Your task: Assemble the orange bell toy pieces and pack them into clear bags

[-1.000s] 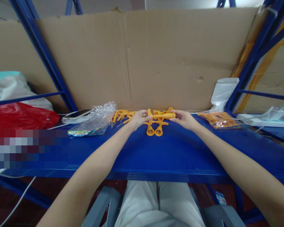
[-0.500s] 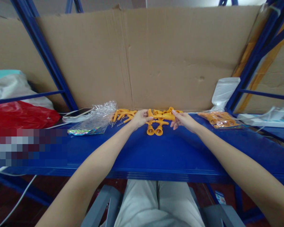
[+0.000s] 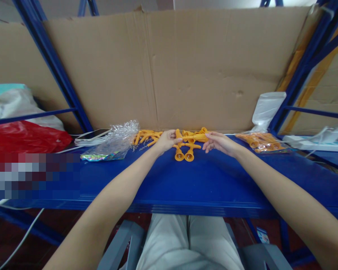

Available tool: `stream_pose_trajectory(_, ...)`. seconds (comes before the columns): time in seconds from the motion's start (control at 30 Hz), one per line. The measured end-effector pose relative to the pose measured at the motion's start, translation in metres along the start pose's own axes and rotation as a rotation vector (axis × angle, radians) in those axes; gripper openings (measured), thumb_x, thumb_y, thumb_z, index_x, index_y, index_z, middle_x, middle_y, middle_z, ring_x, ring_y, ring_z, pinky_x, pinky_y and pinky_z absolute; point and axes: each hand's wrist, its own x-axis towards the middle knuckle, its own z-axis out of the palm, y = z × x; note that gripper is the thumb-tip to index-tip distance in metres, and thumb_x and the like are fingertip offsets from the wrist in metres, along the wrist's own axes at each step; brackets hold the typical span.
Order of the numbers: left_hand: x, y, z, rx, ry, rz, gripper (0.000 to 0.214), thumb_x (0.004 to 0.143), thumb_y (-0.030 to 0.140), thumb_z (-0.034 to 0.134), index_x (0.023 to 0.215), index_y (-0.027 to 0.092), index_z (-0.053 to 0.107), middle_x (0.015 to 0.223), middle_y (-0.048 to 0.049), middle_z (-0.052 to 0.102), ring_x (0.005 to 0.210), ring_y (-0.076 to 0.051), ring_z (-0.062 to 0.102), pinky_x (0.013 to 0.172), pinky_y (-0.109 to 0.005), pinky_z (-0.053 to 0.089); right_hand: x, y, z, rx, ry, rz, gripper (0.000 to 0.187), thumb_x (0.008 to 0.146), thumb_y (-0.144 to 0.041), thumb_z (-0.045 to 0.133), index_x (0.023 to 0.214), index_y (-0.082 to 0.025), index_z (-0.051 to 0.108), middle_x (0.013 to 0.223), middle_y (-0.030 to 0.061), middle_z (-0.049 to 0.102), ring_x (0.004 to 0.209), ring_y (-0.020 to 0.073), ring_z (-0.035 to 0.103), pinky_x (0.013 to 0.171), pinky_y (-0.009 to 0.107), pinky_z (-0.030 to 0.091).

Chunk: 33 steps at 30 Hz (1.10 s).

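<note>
Between my two hands lies an orange plastic corkscrew (image 3: pixel 195 138), held level above the shelf. My left hand (image 3: pixel 168 141) is closed on its T-shaped handle at the left end. The fingertips of my right hand (image 3: pixel 218 143) pinch its right end, with the lower fingers curled loosely below. Just beneath, two orange corkscrews with bell-shaped ends (image 3: pixel 184 154) rest on the blue shelf, bells toward me. Left of my left hand sits a pile of orange handles with metal spirals (image 3: pixel 146 137). More orange bell-shaped parts (image 3: pixel 203 130) lie behind the held one, partly hidden.
A clear plastic bag (image 3: pixel 109 148) and a phone (image 3: pixel 98 134) with white cables are on the left, near a red bag (image 3: pixel 25 140). At the right are a bag of orange parts (image 3: pixel 260 142) and a white power strip (image 3: pixel 312 143). Cardboard (image 3: pixel 199 71) stands behind.
My right hand has shifted slightly at the right end of the held corkscrew, which looks turned a little. My left hand keeps its place on the handle.
</note>
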Motion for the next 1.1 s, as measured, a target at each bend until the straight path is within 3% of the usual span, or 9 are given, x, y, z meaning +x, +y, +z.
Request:
stream_pose_trajectory(0.3,0.0015,-0.0039,-0.0030,-0.002,-0.030,0.027,0.020,0.065,0.004,0.070,0.082,0.010,0.060,0.076,-0.0036,0.069,0.070,-0.013,0.066,0.075,-0.034,0.054,0.0020,0.0032,0.0019,-0.098,0.033,-0.059,0.027,0.088,-0.042,0.053,0.079,-0.018,0.043,0.056,0.0038,0.065,0.042,0.0125,0.058,0.043,0.024,0.042)
stream_pose_trajectory(0.57,0.0000,0.0006,-0.0038,0.010,-0.051,0.047,0.022,0.063,0.008,0.072,0.081,0.010,0.060,0.071,-0.0026,0.068,0.072,-0.014,0.066,0.078,-0.035,0.053,0.0054,0.0090,-0.0020,-0.051,0.061,-0.111,0.029,0.080,-0.044,0.063,0.079,-0.017,0.050,0.062,0.0009,0.065,0.050,0.0096,0.058,0.051,0.024,0.043)
stream_pose_trajectory(0.8,0.0002,-0.0006,-0.0017,0.022,-0.013,0.039,0.021,0.065,0.006,0.068,0.084,0.010,0.060,0.078,-0.0044,0.070,0.071,-0.013,0.066,0.076,-0.033,0.054,0.0033,0.0056,-0.0005,-0.147,0.064,-0.102,0.043,0.078,-0.056,0.058,0.065,-0.015,0.052,0.058,0.0040,0.064,0.044,0.0097,0.056,0.046,0.024,0.038)
stream_pose_trajectory(1.1,-0.0010,-0.0004,0.0001,0.050,-0.032,0.067,0.023,0.063,0.014,0.073,0.081,0.010,0.058,0.079,-0.0056,0.069,0.073,-0.015,0.066,0.079,-0.036,0.053,0.0007,0.0021,0.0018,-0.131,0.093,-0.089,0.046,0.081,-0.057,0.053,0.065,-0.015,0.052,0.052,0.0047,0.062,0.038,0.0102,0.054,0.044,0.025,0.038)
